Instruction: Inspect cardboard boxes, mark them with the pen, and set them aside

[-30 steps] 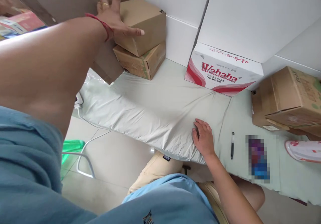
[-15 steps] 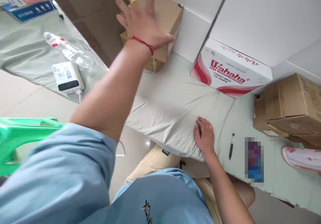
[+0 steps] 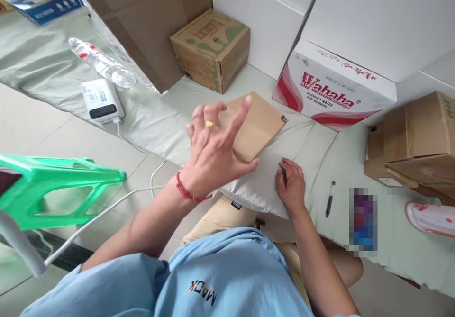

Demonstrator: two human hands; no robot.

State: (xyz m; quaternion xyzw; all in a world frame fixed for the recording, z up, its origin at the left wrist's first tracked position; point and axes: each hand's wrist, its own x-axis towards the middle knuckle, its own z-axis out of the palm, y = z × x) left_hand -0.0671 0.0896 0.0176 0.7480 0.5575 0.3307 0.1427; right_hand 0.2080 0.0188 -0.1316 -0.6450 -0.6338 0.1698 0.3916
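Observation:
My left hand (image 3: 217, 144), with a gold ring and a red wrist cord, grips a plain brown cardboard box (image 3: 261, 122) from above. Its thumb reaches over the near side, its index finger stretches across the top, and the other fingers bend at the left. The box is over the pale green cloth; whether it touches the cloth I cannot tell. My right hand (image 3: 291, 184) rests on the cloth near the edge, fingers loosely bent, thumb apart. A dark patch shows between thumb and fingers, too small to make out.
Behind stands a green-printed carton (image 3: 213, 47), beside a large brown box (image 3: 149, 28). A Wahaha carton (image 3: 330, 89) leans by the wall. A pen (image 3: 330, 199), blurred-out item (image 3: 363, 220) and brown boxes (image 3: 412, 141) are right; a bottle (image 3: 106, 66), white power bank (image 3: 102, 101) and green stool (image 3: 67, 179) left.
My left hand has brought the plain brown box from on top of the green-printed carton toward me, so that the carton's printed top now shows. The right hand has stayed in place.

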